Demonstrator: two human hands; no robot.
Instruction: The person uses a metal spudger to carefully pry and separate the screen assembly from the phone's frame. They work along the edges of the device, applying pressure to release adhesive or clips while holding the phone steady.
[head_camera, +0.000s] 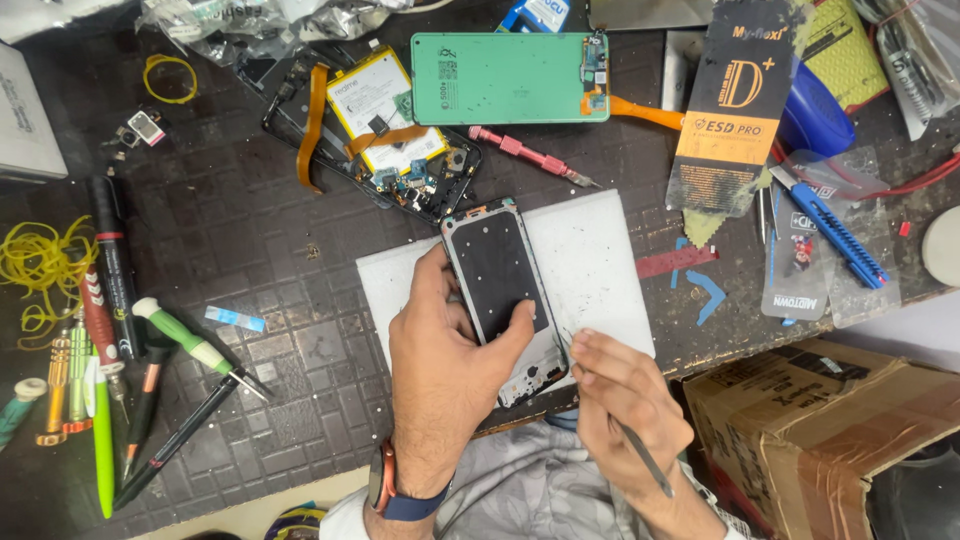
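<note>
Item in hand: a black phone frame (498, 290), lying on a white work pad (590, 262) near the front edge of the bench. I read its long axis as running away from me and tilted slightly leftward at the far end; the near end, with exposed small parts, points toward my body. My left hand (445, 365) clamps it, thumb pressed on the dark face, fingers wrapped behind the left edge. My right hand (620, 395) is closed in a pinch on slim metal tweezers (640, 455), tips touching the frame's lower right edge. Surface: dark, ribbed bench mat (260, 230), scuffed. Behind the pad: an opened phone with battery and orange flex cables (385, 125), a green back cover (505, 78). Left: screwdrivers and pens (130, 340), yellow rubber bands (40, 265). Right: a cardboard box (830, 420) beside the bench.
</note>
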